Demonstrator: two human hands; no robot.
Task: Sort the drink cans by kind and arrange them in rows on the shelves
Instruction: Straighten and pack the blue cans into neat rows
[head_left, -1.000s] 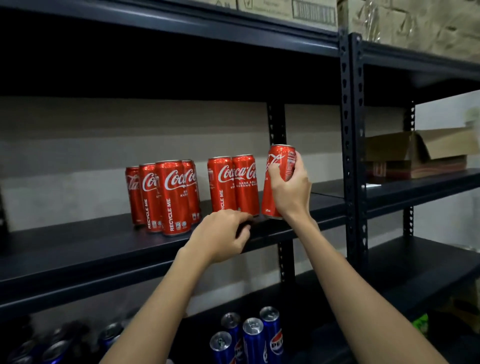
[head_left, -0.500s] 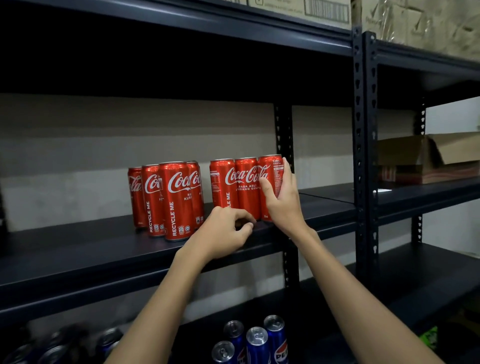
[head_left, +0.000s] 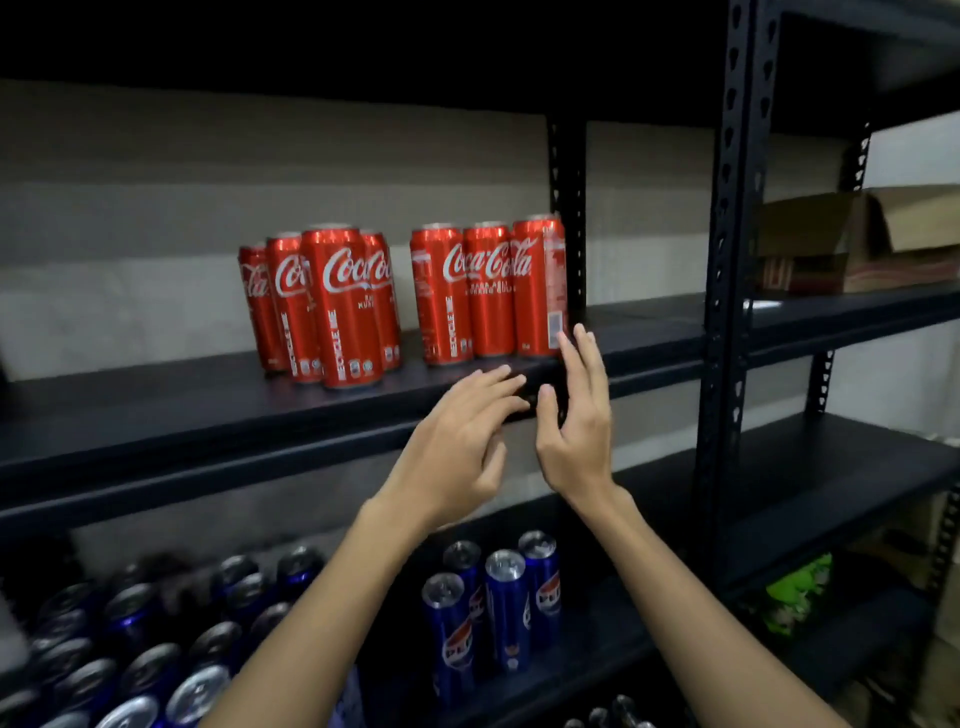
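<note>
Both hands were empty, fingers spread. The left hand (head_left: 457, 447) hovered at the shelf (head_left: 156, 415) front edge; the right hand (head_left: 574, 421) was upright, fingertips at the base of the rightmost Coke can (head_left: 537, 286). That can stood touching two more in a row of three, with a four-can Coke cluster (head_left: 322, 301) to the left. Pepsi cans (head_left: 498, 613) stood on the shelf below.

The red cans (head_left: 400, 296) on the middle shelf (head_left: 208, 410) carry the white "Coca-Cola" script, whole or in part. "RECYCLE ME" runs up the side of the front can (head_left: 340, 306) at 9 o'clock of the group and of another at 12 o'clock. On the blue cans (head_left: 493, 608) at 6 o'clock, part of "PEPSI" shows. Smaller print is too blurred to read.
</note>
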